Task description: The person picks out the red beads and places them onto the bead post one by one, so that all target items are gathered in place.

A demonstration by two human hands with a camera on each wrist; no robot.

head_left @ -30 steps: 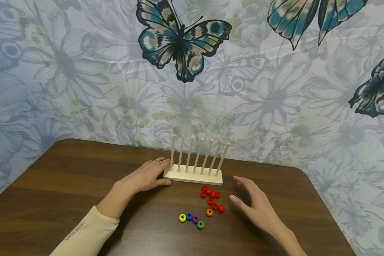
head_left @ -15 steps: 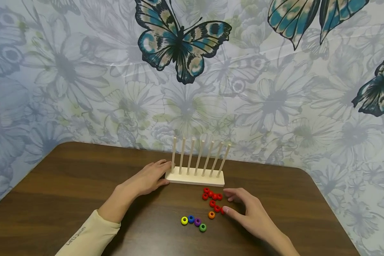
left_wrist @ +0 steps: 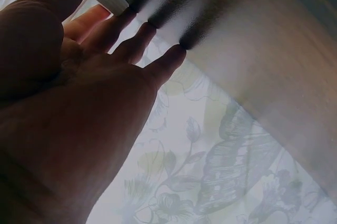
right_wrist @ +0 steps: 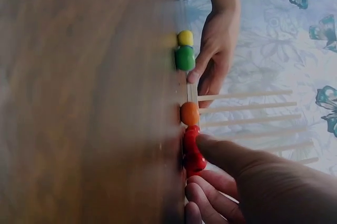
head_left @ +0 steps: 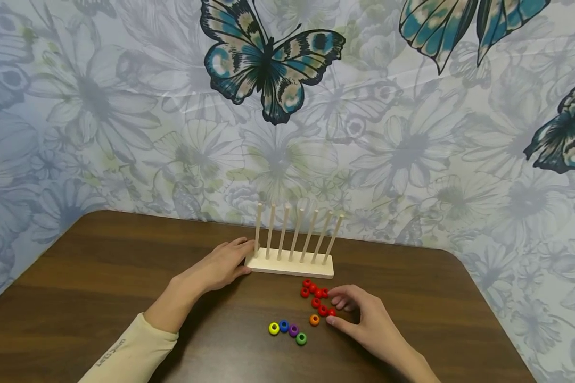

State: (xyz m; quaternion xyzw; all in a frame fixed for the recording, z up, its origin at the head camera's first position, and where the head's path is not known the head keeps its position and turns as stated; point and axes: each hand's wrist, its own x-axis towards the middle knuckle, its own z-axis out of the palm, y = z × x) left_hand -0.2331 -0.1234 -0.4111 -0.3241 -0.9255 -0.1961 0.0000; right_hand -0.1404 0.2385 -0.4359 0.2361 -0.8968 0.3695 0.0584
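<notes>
A pale wooden peg stand (head_left: 289,264) with several upright bare dowels stands near the back of the table. My left hand (head_left: 216,267) holds its left end, with the thumb at the front edge and the fingers behind; the left wrist view shows the fingertips on the table. Several red beads (head_left: 316,302) lie in front of the stand's right half. Around the nearest ones my right hand (head_left: 364,315) is spread, thumb by the closest bead and index finger beside another. An orange bead (head_left: 314,319) lies just left of that thumb.
Yellow (head_left: 274,329), blue (head_left: 284,326), purple (head_left: 294,331) and green (head_left: 301,339) beads lie in a short row nearer me. A wall cloth with butterflies (head_left: 274,74) hangs behind the table's far edge (head_left: 388,244).
My right hand has moved left and closer to the red beads, its thumb and fingers now beside them. The left hand stays at the stand's end, and the beads look unmoved.
</notes>
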